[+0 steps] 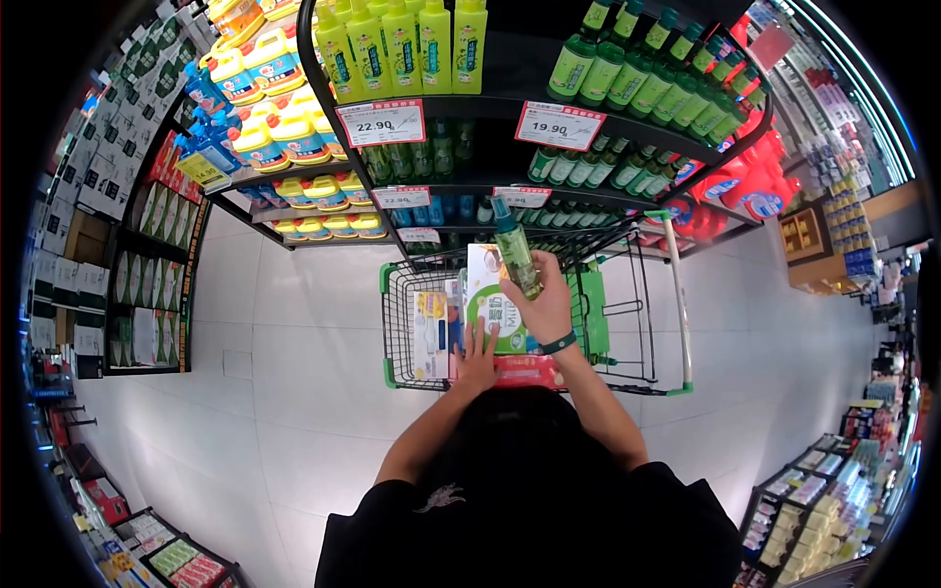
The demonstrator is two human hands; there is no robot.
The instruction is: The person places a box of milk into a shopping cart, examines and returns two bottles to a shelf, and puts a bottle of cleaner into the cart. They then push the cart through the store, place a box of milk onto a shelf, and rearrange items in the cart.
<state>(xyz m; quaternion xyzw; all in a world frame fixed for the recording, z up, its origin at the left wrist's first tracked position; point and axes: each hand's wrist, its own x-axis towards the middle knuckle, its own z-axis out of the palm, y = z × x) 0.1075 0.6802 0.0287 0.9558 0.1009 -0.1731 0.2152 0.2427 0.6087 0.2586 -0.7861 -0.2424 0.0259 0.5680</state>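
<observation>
My right hand (547,306) is wrapped round a green spray bottle (514,253), held tilted over the shopping cart (385,318) with its blue-green top pointing away from me. Fingers spread, my left hand (477,363) lies against a white and green milk box (483,263) in the basket. Beside that box stands a white package with a blue and yellow print (429,333). A red package (529,371) sits at the near side of the basket, partly hidden by my left hand and my head.
In front of me a black shelf (490,106) holds yellow-green bottles (400,44) and green spray bottles (627,83) above price tags (559,125). Yellow detergent jugs (279,137) stand at the left, red bottles (760,186) at the right. The cart's handle (676,304) is on the right.
</observation>
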